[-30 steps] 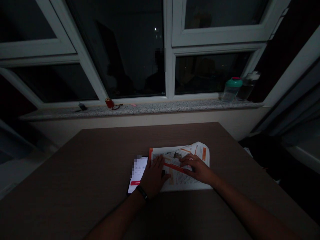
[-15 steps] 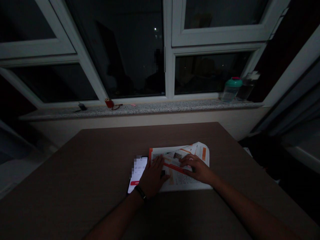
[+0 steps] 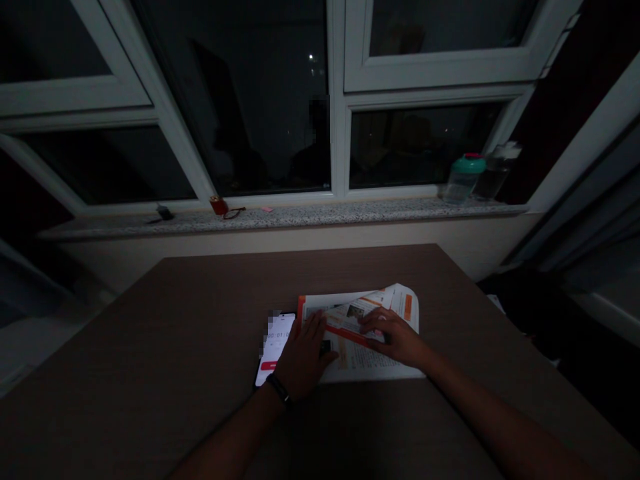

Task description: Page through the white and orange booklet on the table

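Observation:
A printed sheet or booklet (image 3: 357, 360) with orange-red edges lies on the table, one page folded over diagonally. My left hand (image 3: 303, 353) rests flat on its left part, fingers stretched forward and the thumb apart. On the folded page (image 3: 355, 312), my right hand (image 3: 397, 337) has its fingers bent, with the thumb by the red edge of the fold; it holds the page there. A phone (image 3: 275, 343) with a lit timer screen lies just left of my left hand, which partly covers it. My left wrist wears a dark band (image 3: 279, 388).
The brown table (image 3: 200, 313) reaches toward a speckled window sill (image 3: 310, 215). On the sill stand a teal-lidded bottle (image 3: 465, 180), a clear bottle (image 3: 497, 172), a small red item (image 3: 219, 205) and a small dark item (image 3: 164, 213). The room is dim.
My left hand has shifted very slightly to the left on the paper. My right hand and the folded page look the same.

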Tool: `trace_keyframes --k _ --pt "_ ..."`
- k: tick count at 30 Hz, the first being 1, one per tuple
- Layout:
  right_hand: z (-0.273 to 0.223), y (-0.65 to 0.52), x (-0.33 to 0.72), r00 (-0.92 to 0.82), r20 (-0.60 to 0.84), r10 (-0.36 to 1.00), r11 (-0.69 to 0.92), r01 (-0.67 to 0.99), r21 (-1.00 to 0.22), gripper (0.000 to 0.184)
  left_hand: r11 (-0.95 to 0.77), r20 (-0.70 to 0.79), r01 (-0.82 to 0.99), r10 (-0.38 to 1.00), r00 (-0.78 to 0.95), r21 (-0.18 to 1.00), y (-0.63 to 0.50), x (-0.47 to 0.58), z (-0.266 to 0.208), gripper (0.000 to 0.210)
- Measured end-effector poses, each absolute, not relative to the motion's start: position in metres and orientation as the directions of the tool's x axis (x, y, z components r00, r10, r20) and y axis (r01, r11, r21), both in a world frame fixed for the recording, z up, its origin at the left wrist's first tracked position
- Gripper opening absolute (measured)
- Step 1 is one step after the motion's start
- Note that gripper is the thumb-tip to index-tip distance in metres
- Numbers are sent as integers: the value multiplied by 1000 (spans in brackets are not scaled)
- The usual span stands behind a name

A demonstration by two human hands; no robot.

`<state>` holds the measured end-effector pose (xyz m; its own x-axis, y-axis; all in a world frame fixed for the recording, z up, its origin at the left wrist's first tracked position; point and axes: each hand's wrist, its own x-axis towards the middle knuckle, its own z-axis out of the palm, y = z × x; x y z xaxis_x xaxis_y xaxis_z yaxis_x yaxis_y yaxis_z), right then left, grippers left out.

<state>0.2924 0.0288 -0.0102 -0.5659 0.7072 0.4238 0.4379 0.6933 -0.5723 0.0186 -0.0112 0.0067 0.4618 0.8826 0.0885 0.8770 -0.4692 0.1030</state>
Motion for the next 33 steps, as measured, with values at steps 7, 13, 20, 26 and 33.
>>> trace_keyframes --k 7,13,20,26,33 --pt "-10 29 293 -574 414 706 692 438 -574 21 -415 61 907 909 411 70 -13 20 4 69" --pt "-11 29 293 -566 422 708 692 438 -574 20 -336 89 942 938 335 6 -13 17 0 72" --pt "-10 29 292 -567 416 711 689 440 -576 20 -387 184 921 908 376 29 -16 23 4 67" --pt "-4 26 290 -562 424 710 688 426 -588 20 -466 93 875 885 457 130 -26 31 11 63" --pt "-5 27 289 -562 429 708 690 419 -590 19 -445 83 891 895 439 92 -27 32 13 63"
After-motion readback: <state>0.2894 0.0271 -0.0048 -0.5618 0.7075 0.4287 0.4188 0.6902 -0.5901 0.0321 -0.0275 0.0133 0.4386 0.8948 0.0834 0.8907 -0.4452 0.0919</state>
